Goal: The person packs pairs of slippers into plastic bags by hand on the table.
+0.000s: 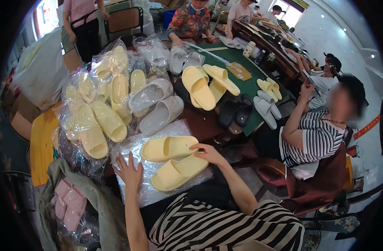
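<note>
Yellow slippers [158, 149] side by side on a clear bag [135, 194]

Both slippers lie sole-down, straps toward the left and heels toward the right, directly in front of the person. The right hand [210, 154] reaches across the heel ends, fingers touching the upper slipper and thumb by the lower one; whether they are clamped, I cannot tell. The left hand [131, 171] lies flat on the bag, fingers spread apart, just beside the toes. Beyond it are a heap of wrapped slippers [91, 129] and some gray slippers [162, 116]. Pink slippers [70, 203] sit in a sack [105, 217] at lower left.
</note>
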Available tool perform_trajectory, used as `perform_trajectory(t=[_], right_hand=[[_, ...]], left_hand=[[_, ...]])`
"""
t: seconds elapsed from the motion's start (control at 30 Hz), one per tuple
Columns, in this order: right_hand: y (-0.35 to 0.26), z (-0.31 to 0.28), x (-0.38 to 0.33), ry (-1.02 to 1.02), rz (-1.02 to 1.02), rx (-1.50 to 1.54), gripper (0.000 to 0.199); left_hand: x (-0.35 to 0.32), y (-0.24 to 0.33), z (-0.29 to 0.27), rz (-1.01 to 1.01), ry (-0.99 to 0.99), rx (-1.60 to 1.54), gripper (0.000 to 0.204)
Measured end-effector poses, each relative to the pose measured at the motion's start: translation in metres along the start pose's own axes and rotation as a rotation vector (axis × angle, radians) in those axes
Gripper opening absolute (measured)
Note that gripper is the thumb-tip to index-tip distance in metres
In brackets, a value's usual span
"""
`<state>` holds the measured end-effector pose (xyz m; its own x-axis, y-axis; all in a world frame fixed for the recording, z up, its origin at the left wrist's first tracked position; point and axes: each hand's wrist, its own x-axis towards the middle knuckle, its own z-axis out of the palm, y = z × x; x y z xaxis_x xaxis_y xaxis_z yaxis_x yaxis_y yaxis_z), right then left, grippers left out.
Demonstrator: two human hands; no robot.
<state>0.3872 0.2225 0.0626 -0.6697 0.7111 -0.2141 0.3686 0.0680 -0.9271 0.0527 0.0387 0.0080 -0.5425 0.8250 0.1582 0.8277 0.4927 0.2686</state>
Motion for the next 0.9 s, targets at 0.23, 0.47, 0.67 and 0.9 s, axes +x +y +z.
perform_trajectory(t=[0.23,0.47,0.67,0.9], right_hand=[[0.013,-0.006,0.005,-0.004,-0.061,-0.02,0.039],[0.004,-0.009,0.009,0.004,-0.112,0.041,0.03],[0.026,-0.001,0.008,0.028,-0.021,0.055,0.03],[0.027,0.005,0.005,0.051,-0.041,-0.028,0.045]], left_hand=[[0.001,-0.001,0.005,0.021,0.001,0.02,0.07],[0.001,0.001,0.0,-0.005,-0.057,0.05,0.073],[0.0,0.003,0.0,-0.063,-0.101,0.023,0.074],[-0.002,-0.001,0.002,-0.047,-0.09,0.029,0.074]])
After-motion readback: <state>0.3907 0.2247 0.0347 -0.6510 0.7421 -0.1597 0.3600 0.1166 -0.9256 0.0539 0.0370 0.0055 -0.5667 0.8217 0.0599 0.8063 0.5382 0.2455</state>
